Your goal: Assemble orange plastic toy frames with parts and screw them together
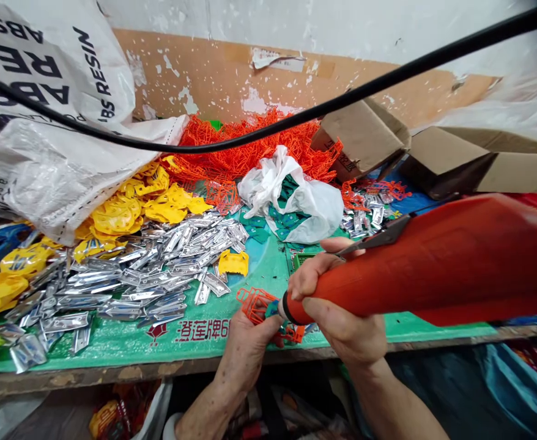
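Observation:
My right hand (pixel 342 311) is wrapped round a red power screwdriver (pixel 415 263) with a lever along its top. The tool's tip points left and meets a small orange plastic frame (pixel 255 300) with a teal piece on it, close to the table's front edge. My left hand (pixel 245 342) grips that frame from below, the thumb beside the screwdriver's tip. Fingers and tool cover part of the frame. Just beyond lies a single yellow plastic part (pixel 233 263), next to a wide pile of shiny silver plates (pixel 158 275).
Yellow parts (pixel 117 214) spill beside a white resin sack (pixel 85 177). Behind are a heap of orange frames (pixel 250 137), a white plastic bag (pixel 323 211) of teal pieces and open cardboard boxes (pixel 364 134). A black cable (pixel 195 148) hangs across the view.

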Demonstrator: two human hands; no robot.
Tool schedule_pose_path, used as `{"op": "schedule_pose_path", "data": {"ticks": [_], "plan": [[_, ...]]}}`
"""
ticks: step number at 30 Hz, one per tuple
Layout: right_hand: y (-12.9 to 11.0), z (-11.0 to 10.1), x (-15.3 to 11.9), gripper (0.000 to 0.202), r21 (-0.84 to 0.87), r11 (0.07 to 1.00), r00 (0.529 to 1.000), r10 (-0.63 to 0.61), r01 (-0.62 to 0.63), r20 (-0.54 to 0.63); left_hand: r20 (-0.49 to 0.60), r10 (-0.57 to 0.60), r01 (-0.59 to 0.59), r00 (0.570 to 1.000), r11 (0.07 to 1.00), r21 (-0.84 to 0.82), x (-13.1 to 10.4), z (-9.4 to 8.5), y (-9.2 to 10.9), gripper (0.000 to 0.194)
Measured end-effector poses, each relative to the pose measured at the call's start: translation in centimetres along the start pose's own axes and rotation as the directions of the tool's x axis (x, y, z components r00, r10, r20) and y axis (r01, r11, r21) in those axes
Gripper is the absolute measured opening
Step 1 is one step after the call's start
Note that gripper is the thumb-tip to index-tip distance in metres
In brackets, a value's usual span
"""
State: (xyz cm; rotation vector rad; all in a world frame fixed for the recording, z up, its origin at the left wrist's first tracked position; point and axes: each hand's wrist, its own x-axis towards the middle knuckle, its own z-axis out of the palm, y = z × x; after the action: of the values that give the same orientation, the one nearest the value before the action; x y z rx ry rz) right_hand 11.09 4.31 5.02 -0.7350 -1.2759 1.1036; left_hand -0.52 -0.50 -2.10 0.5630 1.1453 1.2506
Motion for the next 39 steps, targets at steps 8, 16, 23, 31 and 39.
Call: {"op": "schedule_pose_path", "data": {"ticks": [8, 16, 23, 31, 39], "plan": [[-0.5, 0.4, 0.0, 0.057, 0.106, 0.994, 0.999, 0.015, -0.019, 0.039, 0.024, 0.006, -0.005, 1.000, 1.000, -0.016, -0.1, 0.2, 0.6, 0.017], [-2.2, -2.5, 4.1, 0.016, 0.152, 0.976, 0.973, -0.124, 0.155, -0.197, 0.130, -0.156, 0.165, 0.979, 0.984, -0.066, 0.2, -0.9, 1.1, 0.024], [1.0, -6.5, 7.5, 0.011, -0.086, 0.976, 0.899, -0.218, 0.200, -0.379, 0.119, -0.138, 0.149, 0.983, 0.984, -0.094, 0.3, -1.2, 1.2, 0.025], [3.4, -7.0, 7.4, 0.013, -0.130, 0.984, 0.918, -0.163, 0.124, -0.361, 0.080, -0.153, 0.161, 0.985, 0.981, -0.109, 0.4, -1.3, 1.1, 0.029], [4.1, -7.1, 7.7, 0.013, -0.122, 0.983, 0.909, -0.174, 0.138, -0.377, 0.047, -0.158, 0.162, 0.986, 0.980, -0.113, 0.4, -1.1, 1.1, 0.030]]}}
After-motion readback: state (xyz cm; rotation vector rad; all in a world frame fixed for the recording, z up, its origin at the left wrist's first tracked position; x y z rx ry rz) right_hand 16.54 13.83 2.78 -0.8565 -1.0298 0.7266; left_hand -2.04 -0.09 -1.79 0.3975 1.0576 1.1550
